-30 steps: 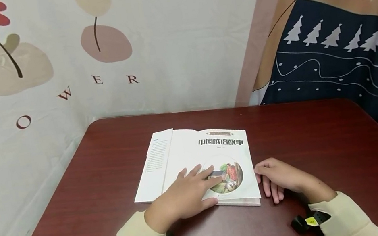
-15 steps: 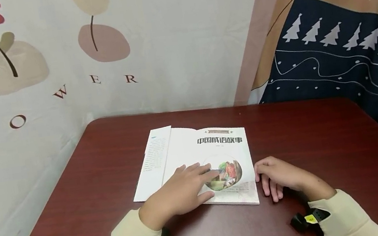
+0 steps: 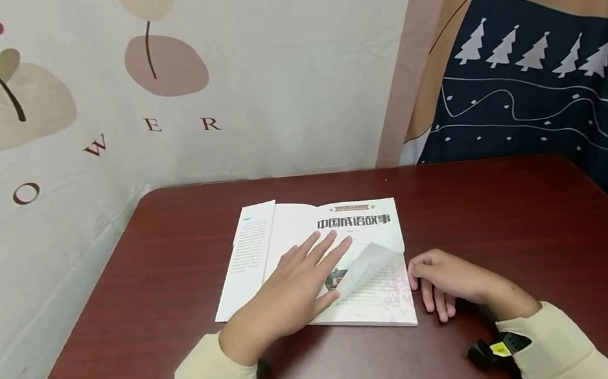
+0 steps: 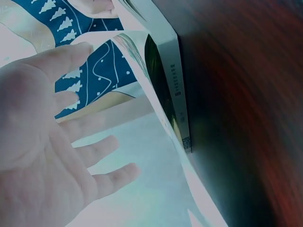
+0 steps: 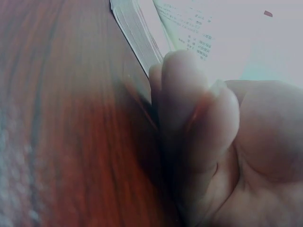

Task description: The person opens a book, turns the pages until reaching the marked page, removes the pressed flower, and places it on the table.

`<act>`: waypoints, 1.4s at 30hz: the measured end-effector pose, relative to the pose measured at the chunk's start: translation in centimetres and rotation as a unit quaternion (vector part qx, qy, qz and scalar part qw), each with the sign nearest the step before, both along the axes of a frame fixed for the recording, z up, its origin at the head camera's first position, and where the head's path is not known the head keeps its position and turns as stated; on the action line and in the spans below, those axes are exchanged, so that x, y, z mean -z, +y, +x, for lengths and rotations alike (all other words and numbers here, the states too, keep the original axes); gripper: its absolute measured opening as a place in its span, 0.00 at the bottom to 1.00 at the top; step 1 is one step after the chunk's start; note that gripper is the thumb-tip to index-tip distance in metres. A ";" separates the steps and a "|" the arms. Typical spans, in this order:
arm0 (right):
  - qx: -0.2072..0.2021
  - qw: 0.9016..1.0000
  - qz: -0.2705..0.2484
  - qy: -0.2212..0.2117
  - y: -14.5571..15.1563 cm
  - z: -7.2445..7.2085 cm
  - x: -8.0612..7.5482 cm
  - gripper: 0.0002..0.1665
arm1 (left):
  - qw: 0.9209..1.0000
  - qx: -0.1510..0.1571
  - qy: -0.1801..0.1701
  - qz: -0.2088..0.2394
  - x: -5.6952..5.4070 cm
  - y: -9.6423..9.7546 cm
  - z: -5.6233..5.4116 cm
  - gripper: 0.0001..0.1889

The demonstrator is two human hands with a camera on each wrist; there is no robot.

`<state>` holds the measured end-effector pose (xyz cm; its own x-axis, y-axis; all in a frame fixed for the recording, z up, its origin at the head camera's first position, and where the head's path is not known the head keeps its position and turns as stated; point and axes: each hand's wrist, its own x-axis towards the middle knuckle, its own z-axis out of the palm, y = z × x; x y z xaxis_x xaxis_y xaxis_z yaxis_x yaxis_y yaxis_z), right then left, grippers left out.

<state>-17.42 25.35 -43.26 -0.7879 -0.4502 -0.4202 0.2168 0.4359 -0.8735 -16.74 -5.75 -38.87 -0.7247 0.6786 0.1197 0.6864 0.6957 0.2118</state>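
An open book lies on the table with a white page bearing large dark Chinese characters and a picture. That page's lower right corner is folded up toward the left, and printed text shows on the page beneath. My left hand is over the book with its fingers spread and straight; whether it touches the page I cannot tell. In the left wrist view the book's spine shows. Beside the book's right edge, my right hand rests with loosely bent fingers, and nothing is seen held in it.
The dark red wooden table surrounds the book. A printed flap extends at the book's left. Behind stand a pale flower-print cloth and a dark blue tree-print cloth. A black strap device is at my right wrist.
My left hand has slid up and slightly left over the page. The page's lower right corner has lifted and folded over, uncovering text beneath. The right hand has stayed in place.
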 end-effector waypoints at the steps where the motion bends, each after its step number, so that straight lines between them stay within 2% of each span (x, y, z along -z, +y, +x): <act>1: 0.000 1.000 0.000 0.002 0.0 0.0 0.0 0.17 | 1.000 -0.001 0.006 -0.002 0.0 0.0 -0.1 0.44; 5: -0.002 1.000 -0.001 -0.006 0.0 0.0 0.0 0.17 | 0.999 0.003 0.038 -0.016 0.1 0.2 -0.2 0.47; 11: -0.002 1.000 0.002 0.000 0.0 -0.2 0.0 0.17 | 0.993 0.009 0.115 -0.022 0.2 0.1 -0.2 0.47; 18: -0.001 1.000 0.000 -0.004 0.0 -0.2 0.0 0.17 | 0.988 0.013 0.150 -0.024 0.0 0.0 -0.3 0.49; 22: -0.002 1.000 0.002 -0.002 -0.1 -0.3 -0.2 0.17 | 0.987 0.018 0.157 -0.027 -0.1 0.0 -0.4 0.45; 27: -0.002 1.000 0.001 -0.002 -0.1 -0.1 -0.1 0.17 | 0.985 0.039 0.159 -0.051 0.0 0.0 -0.3 0.29; 31: -0.006 1.000 0.001 -0.003 0.0 0.0 0.0 0.17 | 0.982 0.057 0.167 -0.064 0.2 0.0 -0.2 0.28; 36: -0.004 1.000 0.003 0.003 -0.1 -0.2 -0.2 0.17 | 0.981 0.069 0.174 -0.059 0.1 0.0 -0.3 0.25; 42: -0.010 1.000 0.003 0.003 -0.2 -0.1 -0.2 0.17 | 0.983 0.075 0.160 -0.054 0.2 0.0 -0.3 0.22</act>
<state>-17.47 25.19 -43.03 -0.7814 -0.4630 -0.4185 0.2028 0.4458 -0.8718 -17.07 -5.77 -39.08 -0.5518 0.7967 0.2465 0.8028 0.5876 -0.1018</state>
